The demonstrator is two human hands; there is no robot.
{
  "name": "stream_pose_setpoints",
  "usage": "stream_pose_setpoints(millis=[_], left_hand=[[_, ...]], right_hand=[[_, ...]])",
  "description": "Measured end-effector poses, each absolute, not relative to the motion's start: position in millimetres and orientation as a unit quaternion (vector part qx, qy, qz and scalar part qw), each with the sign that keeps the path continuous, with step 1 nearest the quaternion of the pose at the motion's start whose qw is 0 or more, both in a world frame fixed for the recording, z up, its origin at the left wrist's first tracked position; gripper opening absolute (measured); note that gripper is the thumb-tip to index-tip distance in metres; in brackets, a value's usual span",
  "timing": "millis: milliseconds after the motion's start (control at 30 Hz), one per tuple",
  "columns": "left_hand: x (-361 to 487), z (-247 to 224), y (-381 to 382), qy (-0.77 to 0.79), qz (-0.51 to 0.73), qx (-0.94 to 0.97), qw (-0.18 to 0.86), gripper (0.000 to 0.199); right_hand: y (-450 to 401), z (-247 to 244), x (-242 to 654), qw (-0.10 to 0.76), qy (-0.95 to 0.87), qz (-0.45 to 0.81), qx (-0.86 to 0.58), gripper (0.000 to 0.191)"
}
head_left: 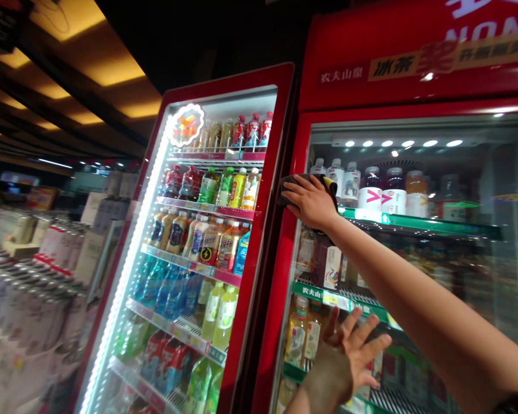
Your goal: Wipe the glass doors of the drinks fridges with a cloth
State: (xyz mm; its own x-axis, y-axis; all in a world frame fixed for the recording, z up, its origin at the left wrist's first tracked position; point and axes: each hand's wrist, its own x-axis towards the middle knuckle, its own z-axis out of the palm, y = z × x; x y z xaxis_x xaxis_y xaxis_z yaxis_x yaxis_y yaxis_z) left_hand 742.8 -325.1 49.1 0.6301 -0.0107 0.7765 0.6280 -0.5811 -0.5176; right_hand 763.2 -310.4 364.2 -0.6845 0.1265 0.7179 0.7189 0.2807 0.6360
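Observation:
My right hand (311, 201) reaches up across the glass door of a red drinks refrigerator (414, 75), pressing a dark grey cloth (293, 185) with a yellow edge near the door's left frame. The cloth is bunched under my fingers. Lower down, my left hand (349, 351) stands open with its fingers spread, close to the same glass and holding nothing. Behind the glass are shelves of bottled drinks (371, 190). I cannot tell whether my left hand touches the door.
To the left stands a second red-framed refrigerator (246, 299) with shelves of bottled drinks and a bright LED strip along its left edge. Stacks of packaged canned drinks (34, 287) fill the lower left. Warm lights line the ceiling.

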Motion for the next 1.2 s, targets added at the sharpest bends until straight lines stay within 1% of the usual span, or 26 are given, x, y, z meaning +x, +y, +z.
stream_pose_setpoints(millis=[33, 133, 200, 233, 300, 400, 467, 533, 567, 633, 700, 733, 800, 867, 933, 967, 1033, 1100, 1200], left_hand=[[742, 49, -325, -0.191, -0.389, -0.798, 0.419, 0.094], [739, 52, -326, -0.185, -0.398, -0.796, 0.416, 0.098], [737, 53, -327, -0.181, -0.402, -0.797, 0.412, 0.098], [737, 53, -327, -0.182, -0.400, -0.798, 0.412, 0.096], [739, 50, -326, -0.186, -0.394, -0.800, 0.413, 0.093], [749, 43, -319, -0.204, -0.394, -0.794, 0.415, 0.100], [755, 38, -314, -0.214, -0.402, -0.788, 0.414, 0.104], [757, 37, -313, -0.216, -0.408, -0.784, 0.415, 0.103], [755, 39, -313, -0.211, -0.409, -0.784, 0.416, 0.101], [748, 44, -316, -0.191, -0.411, -0.787, 0.419, 0.096], [741, 51, -321, -0.170, -0.407, -0.793, 0.420, 0.092], [737, 54, -324, -0.166, -0.406, -0.795, 0.420, 0.089], [734, 58, -328, -0.173, -0.402, -0.795, 0.419, 0.087], [734, 59, -329, -0.183, -0.398, -0.794, 0.422, 0.088], [735, 57, -327, -0.178, -0.396, -0.796, 0.423, 0.091], [736, 56, -326, -0.173, -0.399, -0.796, 0.421, 0.092], [737, 54, -322, -0.165, -0.407, -0.796, 0.417, 0.092], [737, 53, -320, -0.157, -0.415, -0.794, 0.416, 0.092], [737, 54, -320, -0.152, -0.417, -0.792, 0.418, 0.092]], right_hand=[[-310, 355, 762, 0.269, -0.757, -0.528, -0.277, 0.038], [-312, 326, 764, 0.197, -0.795, -0.525, -0.232, 0.035], [-313, 323, 767, 0.169, -0.805, -0.528, -0.213, 0.036], [-313, 329, 768, 0.171, -0.801, -0.531, -0.215, 0.037], [-312, 353, 770, 0.204, -0.780, -0.541, -0.240, 0.038], [-307, 390, 767, 0.295, -0.720, -0.554, -0.296, 0.044], [-304, 394, 763, 0.350, -0.681, -0.553, -0.328, 0.048], [-302, 379, 758, 0.363, -0.670, -0.549, -0.342, 0.048], [-302, 368, 757, 0.347, -0.681, -0.549, -0.338, 0.047], [-305, 349, 756, 0.285, -0.722, -0.550, -0.308, 0.042], [-309, 346, 759, 0.231, -0.752, -0.552, -0.277, 0.040], [-311, 351, 762, 0.226, -0.753, -0.554, -0.274, 0.040], [-313, 370, 770, 0.266, -0.727, -0.561, -0.294, 0.044], [-313, 387, 777, 0.336, -0.680, -0.564, -0.325, 0.049], [-311, 388, 782, 0.389, -0.643, -0.563, -0.344, 0.051], [-311, 382, 783, 0.399, -0.635, -0.563, -0.348, 0.051], [-311, 360, 785, 0.386, -0.640, -0.567, -0.347, 0.050], [-314, 342, 787, 0.344, -0.664, -0.571, -0.339, 0.049], [-323, 345, 802, 0.284, -0.693, -0.578, -0.324, 0.046]])
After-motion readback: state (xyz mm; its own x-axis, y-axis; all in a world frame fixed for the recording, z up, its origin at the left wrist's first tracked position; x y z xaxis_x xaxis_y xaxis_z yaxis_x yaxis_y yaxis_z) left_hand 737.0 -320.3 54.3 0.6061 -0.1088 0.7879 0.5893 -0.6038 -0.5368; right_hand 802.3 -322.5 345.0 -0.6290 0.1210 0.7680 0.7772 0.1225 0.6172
